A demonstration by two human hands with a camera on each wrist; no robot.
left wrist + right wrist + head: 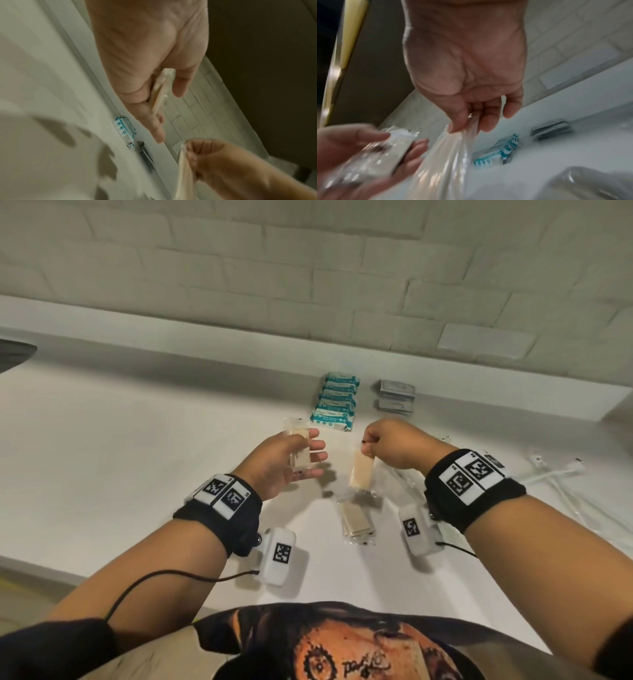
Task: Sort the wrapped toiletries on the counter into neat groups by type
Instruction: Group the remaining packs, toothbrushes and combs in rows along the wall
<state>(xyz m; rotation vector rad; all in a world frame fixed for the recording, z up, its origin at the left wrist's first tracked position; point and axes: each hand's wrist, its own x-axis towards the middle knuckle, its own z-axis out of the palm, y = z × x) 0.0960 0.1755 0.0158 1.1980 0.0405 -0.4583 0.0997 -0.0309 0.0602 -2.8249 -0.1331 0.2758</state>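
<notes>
Above the white surface point(144, 446), her left hand point(281, 463) grips a clear-wrapped packet point(298, 448), long axis toward the wall; her right hand point(394, 445) pinches another packet point(361, 472) by its top, hanging lengthwise.

Worktop point(137, 440): white and smooth, running along a white brick-pattern wall with a low raised ledge at the back.
Teal packets point(337, 400): a row of teal-and-white wrapped packets, overlapping one another, lying near the back ledge.
Grey sachets point(396, 396): a small stack of silver-grey flat packets just beside the teal row, to its right, apart from it.
Beige packets point(356, 522): clear wrappers with beige contents, lying stacked nearer the front edge.
Clear wrappers point(561, 474): long transparent wrapped items with white contents, loosely spread at the right side.
Dark object point(13, 354): a dark edge at the far left; cannot tell what it is.
</notes>
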